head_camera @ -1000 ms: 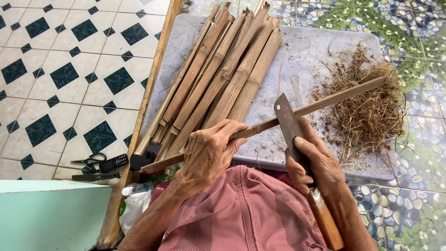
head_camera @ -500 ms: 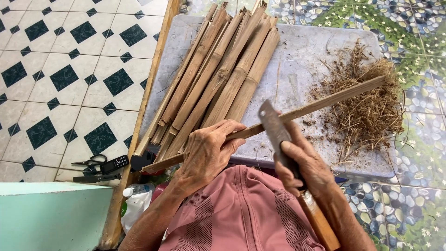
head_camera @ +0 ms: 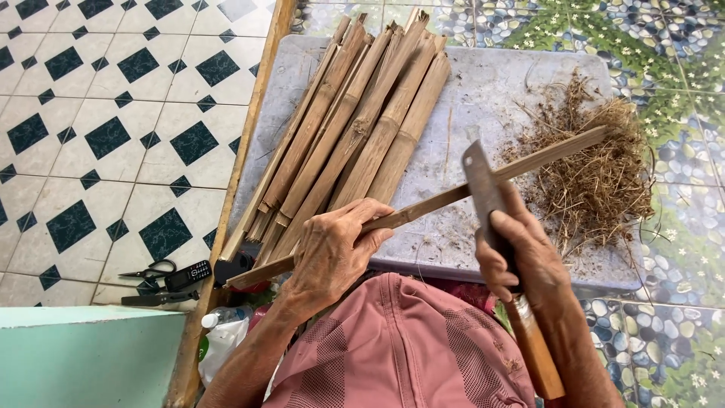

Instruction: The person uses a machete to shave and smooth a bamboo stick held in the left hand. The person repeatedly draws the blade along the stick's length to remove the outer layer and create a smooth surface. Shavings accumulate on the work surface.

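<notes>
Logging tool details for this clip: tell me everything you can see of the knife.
The knife has a broad, flat, dull grey metal blade with a squared tip and a long brown wooden handle. The right hand grips it where blade meets handle. It points up and away, tilted slightly left, and its blade crosses the thin bamboo strip that the left hand holds. The handle end projects back along the wrist.

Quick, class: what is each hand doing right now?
Left hand: closed on the bamboo strip.
Right hand: closed on the knife.

head-worn camera, looking steeply down, close above hands (head_camera: 423, 257), lap
</notes>
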